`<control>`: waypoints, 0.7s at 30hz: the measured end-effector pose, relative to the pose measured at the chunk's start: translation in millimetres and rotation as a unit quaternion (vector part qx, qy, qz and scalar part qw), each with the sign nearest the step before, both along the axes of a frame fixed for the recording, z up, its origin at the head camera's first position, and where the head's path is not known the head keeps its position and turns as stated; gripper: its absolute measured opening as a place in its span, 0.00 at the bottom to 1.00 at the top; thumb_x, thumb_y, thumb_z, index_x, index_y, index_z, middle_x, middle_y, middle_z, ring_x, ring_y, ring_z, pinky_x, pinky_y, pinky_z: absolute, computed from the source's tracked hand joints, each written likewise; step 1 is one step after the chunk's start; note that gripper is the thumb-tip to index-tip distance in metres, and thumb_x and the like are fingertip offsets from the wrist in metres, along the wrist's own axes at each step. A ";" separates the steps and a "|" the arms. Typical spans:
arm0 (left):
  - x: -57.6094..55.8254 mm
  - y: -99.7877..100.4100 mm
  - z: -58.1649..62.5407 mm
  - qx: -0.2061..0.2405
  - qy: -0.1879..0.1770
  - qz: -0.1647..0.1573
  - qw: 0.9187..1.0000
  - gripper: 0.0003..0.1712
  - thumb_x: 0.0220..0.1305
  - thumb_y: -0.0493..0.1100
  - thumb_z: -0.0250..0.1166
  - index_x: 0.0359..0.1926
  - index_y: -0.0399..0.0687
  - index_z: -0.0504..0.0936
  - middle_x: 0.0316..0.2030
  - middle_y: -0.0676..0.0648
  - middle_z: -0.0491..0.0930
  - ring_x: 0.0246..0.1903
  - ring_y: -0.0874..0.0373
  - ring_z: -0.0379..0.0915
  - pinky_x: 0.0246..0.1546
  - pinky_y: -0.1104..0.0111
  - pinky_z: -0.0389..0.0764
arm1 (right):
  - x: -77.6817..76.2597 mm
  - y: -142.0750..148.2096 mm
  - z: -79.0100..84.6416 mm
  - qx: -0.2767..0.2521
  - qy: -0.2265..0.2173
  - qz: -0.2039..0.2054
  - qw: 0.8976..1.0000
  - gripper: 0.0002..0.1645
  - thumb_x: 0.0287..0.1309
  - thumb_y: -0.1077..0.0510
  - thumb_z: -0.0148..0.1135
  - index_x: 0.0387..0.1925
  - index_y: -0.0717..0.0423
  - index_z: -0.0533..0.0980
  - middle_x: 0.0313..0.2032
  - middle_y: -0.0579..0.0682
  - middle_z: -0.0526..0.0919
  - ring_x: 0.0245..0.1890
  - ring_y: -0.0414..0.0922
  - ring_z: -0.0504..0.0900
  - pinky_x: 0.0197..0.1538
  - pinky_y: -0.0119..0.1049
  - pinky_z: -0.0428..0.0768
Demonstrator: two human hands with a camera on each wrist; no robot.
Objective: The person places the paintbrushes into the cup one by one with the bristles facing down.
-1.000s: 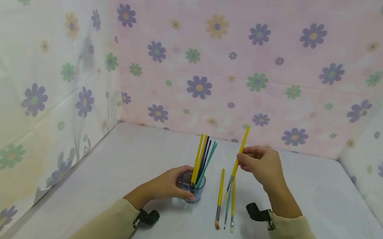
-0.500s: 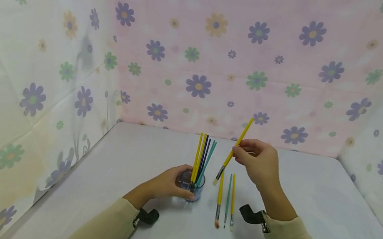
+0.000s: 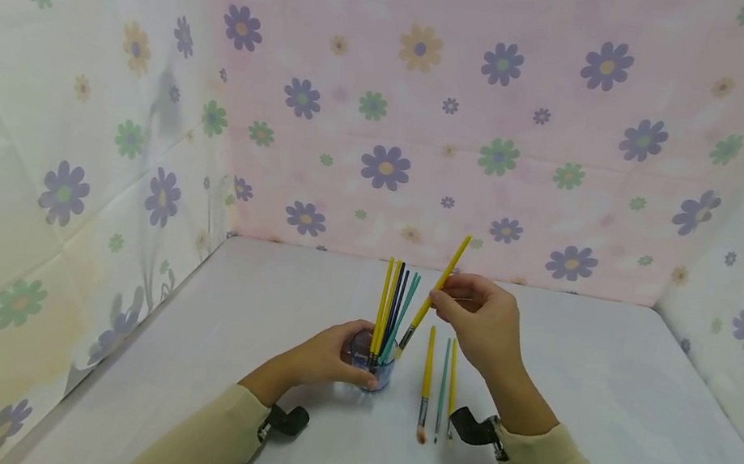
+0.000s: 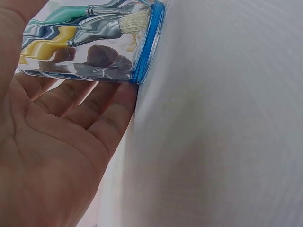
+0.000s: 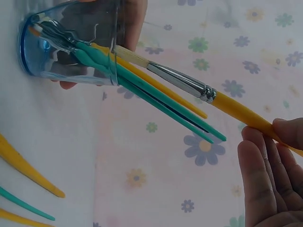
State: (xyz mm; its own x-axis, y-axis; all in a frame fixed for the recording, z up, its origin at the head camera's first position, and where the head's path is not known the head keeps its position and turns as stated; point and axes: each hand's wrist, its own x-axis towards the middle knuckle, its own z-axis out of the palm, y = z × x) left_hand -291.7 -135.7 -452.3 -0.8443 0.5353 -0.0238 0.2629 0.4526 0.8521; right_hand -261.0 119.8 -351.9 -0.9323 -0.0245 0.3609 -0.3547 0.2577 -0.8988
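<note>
fingers of the left hand (image 3: 329, 358) wrap the clear cup (image 3: 374, 360) at frame centre, steadying it, while the right hand (image 3: 484, 322) pinches a yellow brush (image 3: 434, 295) tilted bristles-down at its rim.

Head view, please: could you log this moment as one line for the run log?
left hand holds cup | right hand pinches yellow brush, bristles at cup rim | three brushes lie on table

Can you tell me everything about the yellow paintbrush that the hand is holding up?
The yellow paintbrush has a long, thin yellow handle, a shiny silver metal band and pale, cream bristles. The right hand pinches its handle partway up. It tilts, bristles down and to the left, with the handle's end pointing up. Its bristle tip is right at the rim of the clear cup with the blue base, which the left hand holds on the white table. Other brushes already stand in that cup.
</note>
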 end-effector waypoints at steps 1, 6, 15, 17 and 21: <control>0.1 0.0 -0.2 0.000 0.000 0.001 1.000 0.42 0.43 0.58 0.77 0.60 0.72 0.67 0.50 0.62 0.78 0.49 0.61 0.75 0.55 0.60 0.75 | 0.3 -1.8 -1.3 0.003 0.002 0.003 1.000 0.19 0.53 0.47 0.69 0.44 0.52 0.79 0.39 0.47 0.85 0.37 0.41 0.86 0.40 0.34 0.83; 0.2 1.1 -0.4 0.000 -0.001 0.006 1.000 0.42 0.42 0.60 0.77 0.59 0.74 0.67 0.50 0.62 0.78 0.48 0.61 0.75 0.54 0.59 0.76 | 2.8 -8.5 -3.7 0.002 0.012 0.010 1.000 0.18 0.53 0.47 0.69 0.43 0.50 0.79 0.38 0.46 0.85 0.37 0.40 0.86 0.39 0.32 0.83; -1.7 1.0 -1.5 -0.003 0.003 0.008 1.000 0.42 0.42 0.60 0.77 0.59 0.74 0.67 0.50 0.62 0.77 0.48 0.61 0.74 0.54 0.59 0.76 | 2.7 -11.9 -7.6 0.018 0.046 0.001 0.999 0.16 0.55 0.45 0.67 0.43 0.46 0.78 0.37 0.42 0.84 0.36 0.42 0.85 0.39 0.32 0.83; -2.1 0.8 -2.4 -0.003 0.004 0.005 1.000 0.42 0.42 0.60 0.77 0.59 0.74 0.67 0.51 0.62 0.77 0.49 0.61 0.74 0.54 0.60 0.76 | 1.6 -13.7 -10.8 0.038 0.043 -0.004 0.998 0.16 0.54 0.43 0.67 0.42 0.44 0.79 0.36 0.41 0.84 0.35 0.40 0.85 0.39 0.32 0.83; -2.7 0.6 -3.2 0.008 0.001 -0.005 1.000 0.42 0.44 0.58 0.77 0.60 0.73 0.67 0.52 0.62 0.77 0.52 0.62 0.73 0.55 0.60 0.75 | -0.1 -17.5 -17.7 0.063 0.039 -0.010 0.997 0.14 0.54 0.43 0.67 0.40 0.42 0.79 0.33 0.38 0.84 0.32 0.39 0.84 0.37 0.36 0.82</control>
